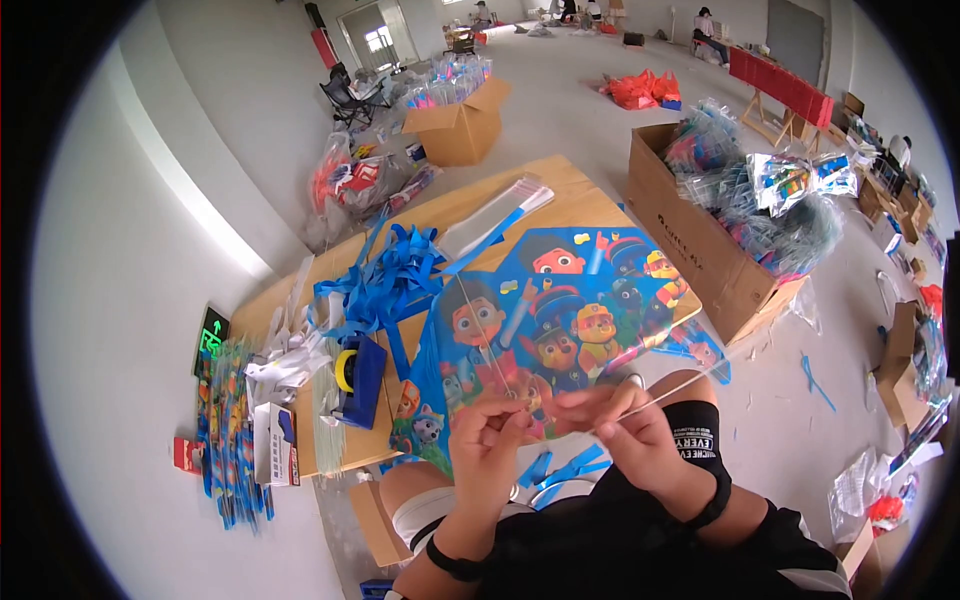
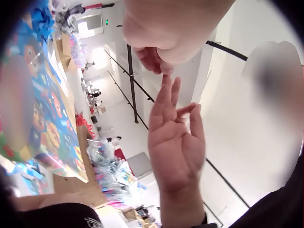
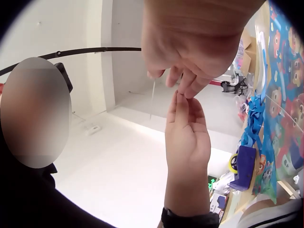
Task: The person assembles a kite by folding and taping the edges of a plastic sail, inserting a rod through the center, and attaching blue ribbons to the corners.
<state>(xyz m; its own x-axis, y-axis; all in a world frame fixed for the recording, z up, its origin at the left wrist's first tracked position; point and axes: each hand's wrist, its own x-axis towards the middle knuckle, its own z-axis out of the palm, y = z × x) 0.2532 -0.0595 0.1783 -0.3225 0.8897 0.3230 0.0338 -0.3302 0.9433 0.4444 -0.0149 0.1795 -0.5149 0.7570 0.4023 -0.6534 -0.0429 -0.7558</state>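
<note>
In the head view, a thin white stick (image 1: 680,381) is pinched by the right hand (image 1: 645,447), its length slanting toward centre right, away from the left hand (image 1: 484,437), whose hold cannot be told.

Exit sign (image 1: 212,332): green pictograms on a dark plate, low at the left wall; an upward arrow stands above a running figure. Black shorts leg (image 1: 697,432): white capitals; "EVERY" is legible, with the adjoining line only partly readable. Large carton (image 1: 700,255): dark print along the long side; the letters appear to include "CEE", though the slanted view prevents certainty. Small white box (image 1: 268,440): printed characters along one face, not legible. Small green sign (image 2: 107,22), near the doorway: markings too small to read.
</note>
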